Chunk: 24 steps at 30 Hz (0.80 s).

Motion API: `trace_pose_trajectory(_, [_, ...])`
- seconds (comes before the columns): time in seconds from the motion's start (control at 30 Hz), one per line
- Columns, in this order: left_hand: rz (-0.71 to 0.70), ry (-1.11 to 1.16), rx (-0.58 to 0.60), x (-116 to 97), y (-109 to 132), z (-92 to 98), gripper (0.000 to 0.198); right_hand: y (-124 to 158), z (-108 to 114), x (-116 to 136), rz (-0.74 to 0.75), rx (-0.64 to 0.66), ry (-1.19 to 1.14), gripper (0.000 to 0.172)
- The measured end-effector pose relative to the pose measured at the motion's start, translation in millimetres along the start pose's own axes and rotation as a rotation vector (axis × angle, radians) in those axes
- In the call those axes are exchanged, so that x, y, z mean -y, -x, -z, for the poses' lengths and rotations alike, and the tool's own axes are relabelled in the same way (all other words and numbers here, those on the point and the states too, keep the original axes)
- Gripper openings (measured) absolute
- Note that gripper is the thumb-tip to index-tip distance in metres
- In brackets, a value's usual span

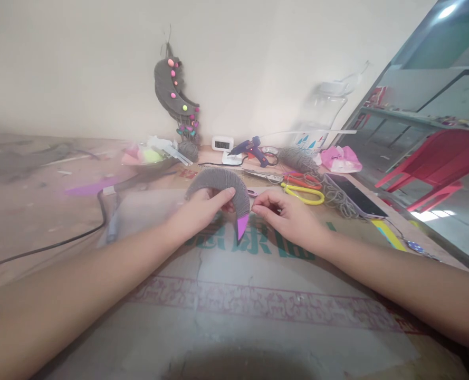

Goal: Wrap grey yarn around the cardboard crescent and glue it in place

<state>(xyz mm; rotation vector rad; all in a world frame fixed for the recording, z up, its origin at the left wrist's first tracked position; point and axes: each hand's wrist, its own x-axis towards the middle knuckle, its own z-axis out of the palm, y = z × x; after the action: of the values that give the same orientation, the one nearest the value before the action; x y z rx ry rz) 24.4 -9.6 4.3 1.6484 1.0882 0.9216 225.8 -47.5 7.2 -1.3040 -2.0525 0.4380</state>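
Note:
My left hand [204, 210] grips a crescent shape [239, 191] closely wound with grey yarn, thumb on its front face and fingers behind. The crescent's lower right point is a bare purple tip [242, 226] with no yarn on it. Close beside that end, my right hand [284, 211] is closed in a pinch, thumb against forefinger, on what looks like a thin strand of the grey yarn. The strand itself hardly shows. Both hands are raised over a printed sheet [234, 316] on the table. Behind the right hand lie scissors [303, 192] with yellow and red handles.
A purple glue gun [256, 152], a small digital clock [222, 143] and grey yarn [297, 158] stand along the wall. At right lie a phone [353, 195] and pink plastic bag [341, 158]. A decorated grey crescent [165, 87] hangs on the wall. A black cable [60, 244] crosses the left.

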Motion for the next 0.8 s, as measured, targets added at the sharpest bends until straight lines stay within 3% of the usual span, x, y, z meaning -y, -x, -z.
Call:
trace_pose_trajectory(0.23, [-0.003, -0.005, 0.023, -1.2, 1.0, 0.6, 0.036, 0.5, -0.2, -0.8, 0.004, -0.001, 0.006, 0.016])
trace_pose_trajectory(0.4, [0.000, 0.030, 0.038, 0.5, 0.5, 0.6, 0.036, -1.9, 1.7, -2.5, 0.024, 0.075, 0.040, 0.016])
trace_pose_trajectory(0.5, [0.004, -0.012, 0.040, 1.5, 0.4, 1.2, 0.039, -3.5, 3.9, -4.9, 0.088, 0.011, -0.023, 0.026])
trace_pose_trajectory(0.6, [0.030, -0.057, 0.057, 0.2, 1.6, 1.8, 0.042, -5.1, 5.3, -5.2, 0.052, -0.071, -0.117, 0.032])
trace_pose_trajectory(0.8, [-0.013, -0.126, 0.105, -5.1, 4.5, 0.7, 0.042, -7.7, 0.6, 0.5, -0.096, 0.125, -0.286, 0.030])
